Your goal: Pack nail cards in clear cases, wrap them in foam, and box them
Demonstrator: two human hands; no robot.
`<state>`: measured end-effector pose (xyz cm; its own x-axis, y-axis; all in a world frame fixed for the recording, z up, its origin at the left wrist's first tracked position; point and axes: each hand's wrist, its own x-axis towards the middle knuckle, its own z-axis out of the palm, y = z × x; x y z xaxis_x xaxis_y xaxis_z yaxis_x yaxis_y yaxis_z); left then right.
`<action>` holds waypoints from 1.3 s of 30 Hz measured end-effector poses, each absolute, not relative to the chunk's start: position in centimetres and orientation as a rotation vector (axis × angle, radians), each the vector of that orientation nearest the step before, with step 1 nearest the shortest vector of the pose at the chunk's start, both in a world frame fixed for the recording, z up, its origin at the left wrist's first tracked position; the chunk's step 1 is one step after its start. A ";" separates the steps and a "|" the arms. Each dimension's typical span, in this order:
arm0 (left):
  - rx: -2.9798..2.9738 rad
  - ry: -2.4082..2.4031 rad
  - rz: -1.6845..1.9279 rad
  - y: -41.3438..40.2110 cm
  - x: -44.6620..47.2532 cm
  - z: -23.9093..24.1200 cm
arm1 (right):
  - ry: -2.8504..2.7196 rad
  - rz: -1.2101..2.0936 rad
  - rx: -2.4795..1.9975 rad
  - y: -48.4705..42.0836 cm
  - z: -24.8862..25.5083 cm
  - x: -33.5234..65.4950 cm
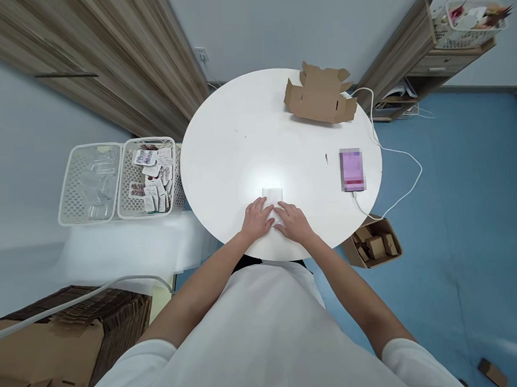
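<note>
A small white piece of thin wrapping sheet (pixel 272 195) lies on the white oval table near its front edge. My left hand (pixel 255 221) is closed on its left side, fingertips on the sheet and thumb pointing inward. From the other side my right hand (pixel 295 223) grips it, with the fingers on top and the thumb lower down. The two hands nearly meet over the sheet and cover its lower part. Whether anything is inside the sheet cannot be seen.
An unfolded brown carton (pixel 321 98) lies at the table's (pixel 221 137) back right. A phone (pixel 352 170) with a white cable is at the right. White baskets (pixel 152 215) on the left hold small packs. A box of cartons (pixel 375 261) stands on the floor; flattened cartons (pixel 50 354) are lower left.
</note>
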<state>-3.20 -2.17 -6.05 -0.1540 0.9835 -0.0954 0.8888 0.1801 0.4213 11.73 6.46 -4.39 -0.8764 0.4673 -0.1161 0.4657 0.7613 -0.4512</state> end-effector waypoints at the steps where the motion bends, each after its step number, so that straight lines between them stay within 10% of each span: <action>1: 1.783 2.116 0.389 -2.1 -3.3 -6.0 | -3.019 0.686 -0.705 6.5 -4.3 11.6; 25: 1.734 1.734 0.494 -4.2 -3.5 -5.0 | -2.949 1.260 -0.712 5.1 -3.8 12.4; 39: 0.859 2.111 0.738 -0.9 -4.1 -6.4 | -2.304 1.411 -1.487 9.4 -6.1 8.7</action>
